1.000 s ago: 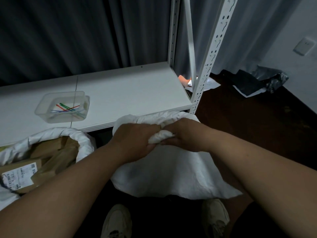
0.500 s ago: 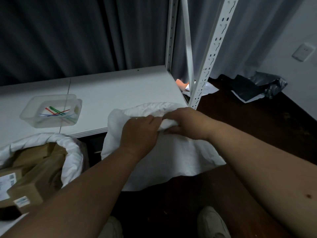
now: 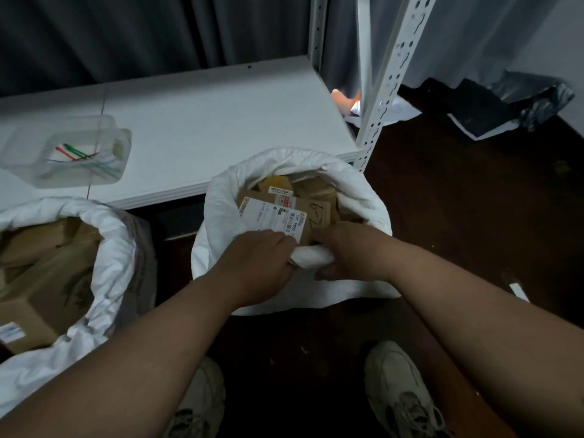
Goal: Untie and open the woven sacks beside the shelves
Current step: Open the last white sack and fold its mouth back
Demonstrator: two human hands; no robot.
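Hands roll down a sack's rim beside the shelves

Nearest the camera, the left hand (image 3: 257,263) and right hand (image 3: 349,252) each have their grip closed on the near rim of the white sack (image 3: 218,213), which stands open on the floor against the shelf (image 3: 202,118), parcels (image 3: 281,213) showing inside. Rolling the cuff evenly outward, both hands together, should keep the mouth wide. A second sack (image 3: 110,263) sits open at left.

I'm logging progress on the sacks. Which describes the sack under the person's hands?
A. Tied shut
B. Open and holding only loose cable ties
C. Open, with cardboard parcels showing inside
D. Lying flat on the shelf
C: the sack gapes open, with labelled cardboard parcels visible inside while both hands grip its near rim.
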